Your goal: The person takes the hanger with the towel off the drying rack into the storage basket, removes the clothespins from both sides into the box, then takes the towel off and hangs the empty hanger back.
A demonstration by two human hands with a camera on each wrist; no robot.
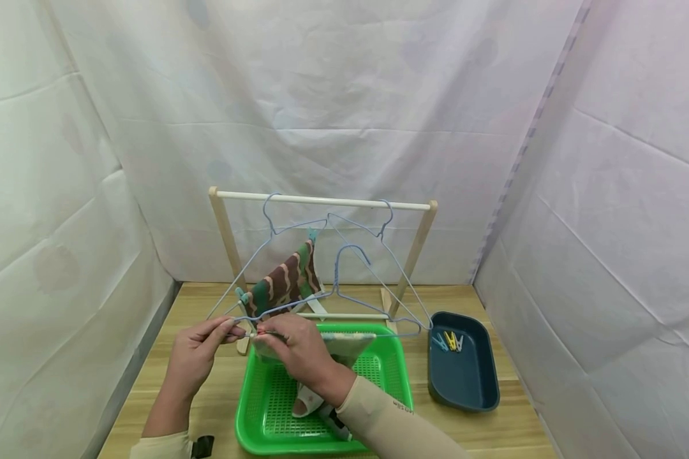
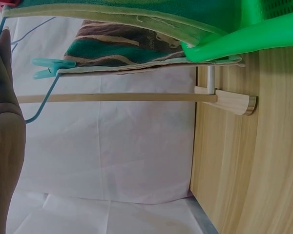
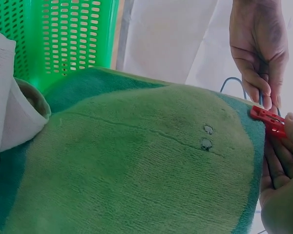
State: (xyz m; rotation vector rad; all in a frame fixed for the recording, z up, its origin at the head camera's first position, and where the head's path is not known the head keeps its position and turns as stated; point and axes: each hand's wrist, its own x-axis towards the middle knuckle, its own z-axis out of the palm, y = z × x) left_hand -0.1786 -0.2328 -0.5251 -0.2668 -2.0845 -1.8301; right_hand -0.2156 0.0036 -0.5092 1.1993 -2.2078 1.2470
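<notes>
My left hand (image 1: pixel 198 350) pinches the left end of a blue wire hanger (image 1: pixel 298 304) held above the green basket. Beside it, my right hand (image 1: pixel 301 350) grips a red clothespin (image 3: pixel 269 120), which sits at the corner of a green cloth (image 3: pixel 151 146). In the head view the cloth hangs from the hanger's lower bar, partly behind my right hand. The left wrist view shows the red clothespin (image 2: pixel 4 3) at its top left corner, close to my left fingers.
A wooden rack (image 1: pixel 321 201) carries two more hangers, one with a camouflage cloth (image 1: pixel 281 284) clipped by teal clothespins (image 2: pixel 53 67). The green basket (image 1: pixel 404 382) holds white items (image 1: pixel 305 401). At right, a dark tray (image 1: pixel 471 376) contains several clothespins (image 1: pixel 450 341).
</notes>
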